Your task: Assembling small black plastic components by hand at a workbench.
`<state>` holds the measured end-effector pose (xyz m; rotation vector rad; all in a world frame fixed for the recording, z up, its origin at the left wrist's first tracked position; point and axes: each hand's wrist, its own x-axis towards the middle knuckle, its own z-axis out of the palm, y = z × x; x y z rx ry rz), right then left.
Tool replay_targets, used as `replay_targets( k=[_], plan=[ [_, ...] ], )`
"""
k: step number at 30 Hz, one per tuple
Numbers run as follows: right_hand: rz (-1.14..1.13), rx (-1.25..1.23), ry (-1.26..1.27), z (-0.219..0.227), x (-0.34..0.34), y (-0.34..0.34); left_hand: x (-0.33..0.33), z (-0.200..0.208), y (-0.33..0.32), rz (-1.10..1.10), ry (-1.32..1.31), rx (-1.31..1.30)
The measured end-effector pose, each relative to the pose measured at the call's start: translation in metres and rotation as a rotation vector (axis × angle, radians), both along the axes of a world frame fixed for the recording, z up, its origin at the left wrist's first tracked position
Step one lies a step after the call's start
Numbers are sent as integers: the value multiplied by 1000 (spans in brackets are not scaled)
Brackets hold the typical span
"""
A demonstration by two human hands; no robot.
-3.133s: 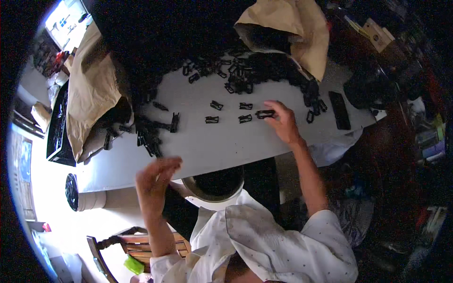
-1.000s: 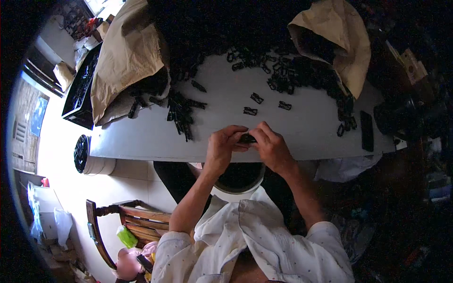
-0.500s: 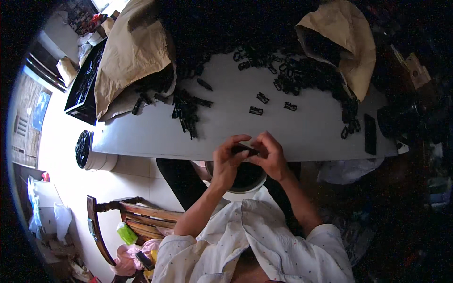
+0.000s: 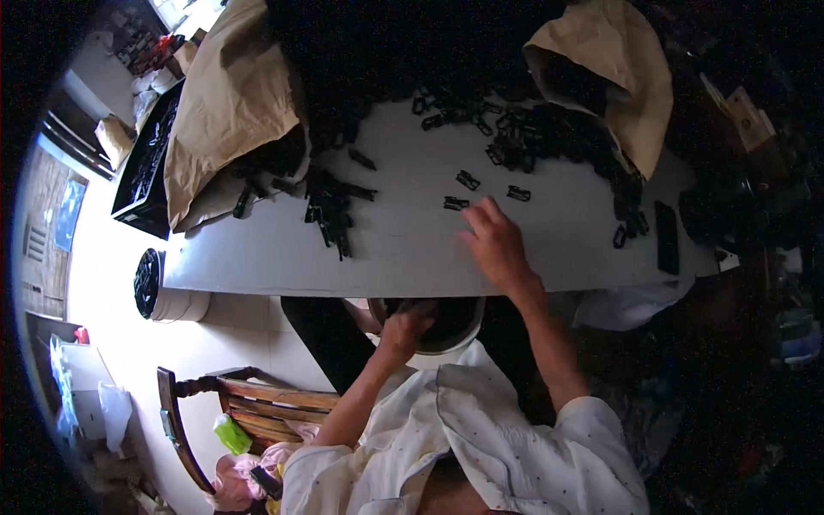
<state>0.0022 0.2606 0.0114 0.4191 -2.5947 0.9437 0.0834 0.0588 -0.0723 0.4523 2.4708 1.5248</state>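
My right hand (image 4: 499, 249) is over the grey table, its thumb and fingers apart and somewhat blurred. Its fingertips come close to a small black plastic clip-like part (image 4: 455, 203); contact cannot be made out. Two similar black parts (image 4: 468, 180) (image 4: 518, 193) lie just beyond. Below the table's front edge, my left hand (image 4: 408, 330) hangs over a bucket (image 4: 472, 333) between my legs. Shadow hides its fingers, so whether anything is in them is unclear.
Black part piles (image 4: 328, 215) (image 4: 515, 137) lie left and far right, beside two brown paper sacks (image 4: 232, 112) (image 4: 639, 77). A dark flat block (image 4: 666, 238) rests at the right. Left stand a black crate (image 4: 142, 193) and a filled white bucket (image 4: 184, 305); a wooden chair (image 4: 275, 399) is nearby.
My hands were together at the table edge around a dark piece. Now they are apart: the left has dropped to the bucket, and the right has reached forward to the loose parts.
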Motion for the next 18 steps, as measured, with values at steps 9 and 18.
replay_targets(
  k=[9,18],
  plan=[
    [-607,294,10,-3,27,104,-111,79,-35,203,786,-680],
    [-969,496,-61,-38,41,191,-178,53,-37,193,856,-869]
  ],
)
